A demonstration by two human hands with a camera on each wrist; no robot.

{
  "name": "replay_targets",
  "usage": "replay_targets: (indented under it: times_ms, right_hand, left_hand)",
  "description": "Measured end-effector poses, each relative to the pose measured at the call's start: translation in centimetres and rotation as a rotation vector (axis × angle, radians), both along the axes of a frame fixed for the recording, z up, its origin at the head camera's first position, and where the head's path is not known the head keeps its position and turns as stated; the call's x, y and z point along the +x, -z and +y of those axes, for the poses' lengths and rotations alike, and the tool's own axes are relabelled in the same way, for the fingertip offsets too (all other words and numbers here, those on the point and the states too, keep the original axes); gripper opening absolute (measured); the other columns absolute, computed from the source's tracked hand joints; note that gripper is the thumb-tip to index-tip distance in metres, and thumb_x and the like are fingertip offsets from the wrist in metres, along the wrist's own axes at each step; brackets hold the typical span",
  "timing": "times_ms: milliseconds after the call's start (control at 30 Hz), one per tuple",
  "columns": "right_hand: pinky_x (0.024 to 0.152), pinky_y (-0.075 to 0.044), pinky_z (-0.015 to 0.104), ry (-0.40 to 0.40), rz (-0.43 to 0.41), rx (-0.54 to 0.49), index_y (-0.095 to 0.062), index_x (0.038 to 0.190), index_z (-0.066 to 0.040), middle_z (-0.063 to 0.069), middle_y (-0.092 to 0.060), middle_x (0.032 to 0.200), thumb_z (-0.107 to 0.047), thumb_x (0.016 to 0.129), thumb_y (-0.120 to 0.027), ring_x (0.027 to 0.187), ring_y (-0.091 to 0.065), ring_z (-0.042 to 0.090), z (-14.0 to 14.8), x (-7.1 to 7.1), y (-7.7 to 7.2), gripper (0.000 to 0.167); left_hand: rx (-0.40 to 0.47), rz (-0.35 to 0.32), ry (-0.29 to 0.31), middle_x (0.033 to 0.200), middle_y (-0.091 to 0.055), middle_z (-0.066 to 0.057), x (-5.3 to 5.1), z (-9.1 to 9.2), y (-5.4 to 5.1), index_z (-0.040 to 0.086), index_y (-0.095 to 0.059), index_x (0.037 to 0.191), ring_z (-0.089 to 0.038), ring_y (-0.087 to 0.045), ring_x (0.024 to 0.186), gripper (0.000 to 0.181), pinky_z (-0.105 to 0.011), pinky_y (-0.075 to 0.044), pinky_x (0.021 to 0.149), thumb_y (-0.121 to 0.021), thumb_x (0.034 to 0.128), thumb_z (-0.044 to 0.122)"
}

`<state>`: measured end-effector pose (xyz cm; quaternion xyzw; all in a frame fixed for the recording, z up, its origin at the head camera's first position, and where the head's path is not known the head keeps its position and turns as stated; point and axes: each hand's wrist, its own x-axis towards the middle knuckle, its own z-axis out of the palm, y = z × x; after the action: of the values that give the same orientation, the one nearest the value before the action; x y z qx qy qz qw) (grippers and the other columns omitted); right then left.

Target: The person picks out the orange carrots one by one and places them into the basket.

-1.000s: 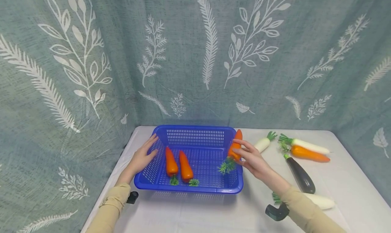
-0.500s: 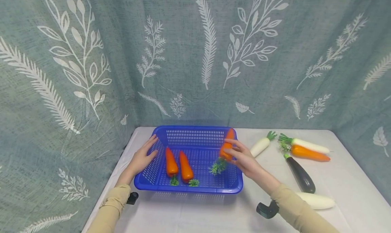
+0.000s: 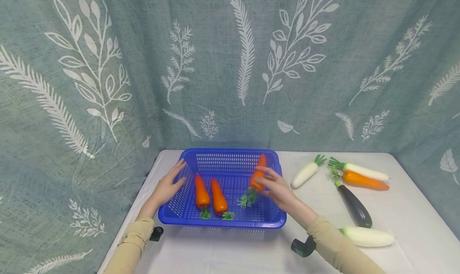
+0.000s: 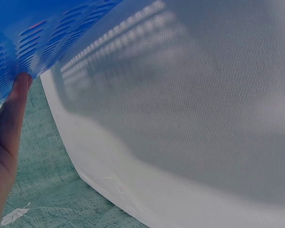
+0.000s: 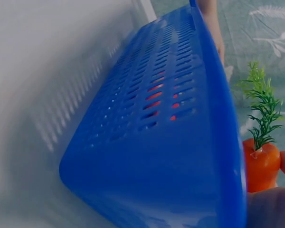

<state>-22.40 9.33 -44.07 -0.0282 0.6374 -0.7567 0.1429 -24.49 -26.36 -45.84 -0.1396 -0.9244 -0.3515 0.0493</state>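
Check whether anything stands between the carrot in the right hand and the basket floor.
Nothing visible does. The two other carrots lie apart, left of the held carrot. The right hand and held carrot hide part of the basket floor.

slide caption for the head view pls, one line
The right hand holds a carrot over a blue basket where two others lie, the left hand at the basket's left side.

No readable text
No words, labels, brands, numbers or signs can be read in the head view or either wrist view.
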Motion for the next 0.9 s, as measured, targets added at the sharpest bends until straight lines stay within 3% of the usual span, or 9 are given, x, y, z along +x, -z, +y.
replay_targets:
  times_ms: [367,667,900]
  right_hand:
    - [0.079,-0.051,0.030,0.027,-0.039,-0.020,-0.050,0.131,-0.002,-0.001,-0.058,0.095,-0.005,0.089,-0.057,0.083,-0.061,0.009,-2.3,-0.3,1.2,0.043]
    - [0.089,-0.053,0.043,0.025,-0.047,0.069,-0.048,0.132,0.002,0.007,-0.060,0.101,-0.007,0.088,-0.058,0.082,-0.062,0.011,-3.6,-0.3,2.2,0.046]
    - [0.085,-0.054,0.040,-0.007,-0.059,0.123,-0.049,0.131,0.004,0.016,-0.062,0.107,-0.007,0.087,-0.059,0.082,-0.062,0.013,-4.4,-0.7,2.7,0.047]
  left_hand:
    - [0.001,-0.007,-0.004,0.156,-0.025,-0.017,0.1,0.0,0.2,0.001,-0.035,0.145,-0.043,-0.026,0.140,0.052,-0.060,-0.024,0.112,-0.049,0.0966,0.014]
    - [-0.001,-0.004,-0.003,0.156,-0.025,-0.017,-0.1,-0.1,0.2,0.001,-0.034,0.145,-0.042,-0.026,0.141,0.052,-0.060,-0.023,0.112,-0.049,0.0969,0.013]
    - [-0.004,-0.016,-0.006,0.156,-0.024,-0.016,0.0,0.0,0.1,0.002,-0.033,0.146,-0.042,-0.025,0.141,0.052,-0.059,-0.023,0.112,-0.048,0.0971,0.013]
